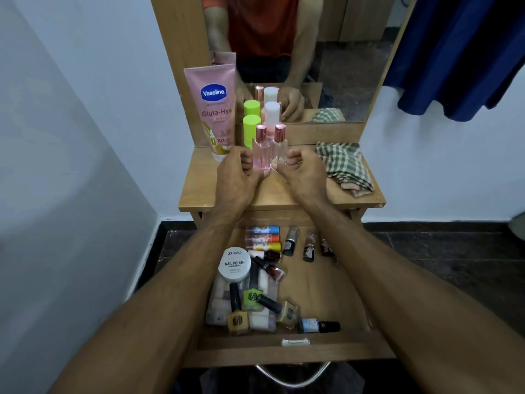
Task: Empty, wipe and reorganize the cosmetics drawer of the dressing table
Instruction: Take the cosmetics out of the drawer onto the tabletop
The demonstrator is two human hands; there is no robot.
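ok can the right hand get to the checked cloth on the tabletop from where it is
Probably yes. The checked cloth lies just right of the right hand on the tabletop, nothing between them, though the hand seems to be on the clear bottle.

Tube (213, 109) stands left on the worktop (284, 191), bottles (270, 146) centre, cloth (345, 166) right; the drawer (318, 294) below holds, seemingly, nail polishes (267, 302).

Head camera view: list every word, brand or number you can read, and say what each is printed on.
"Vaseline" on the pink tube
"Gluta-Hya" on the same tube, lower down
"10X" near the tube's bottom; the small print around it is too blurred to read
"zudio" on the white round tub in the drawer
"NAIL POLISH" on the same tub; the tiny line below it is unreadable
Nail polish bottle labels: too small to read
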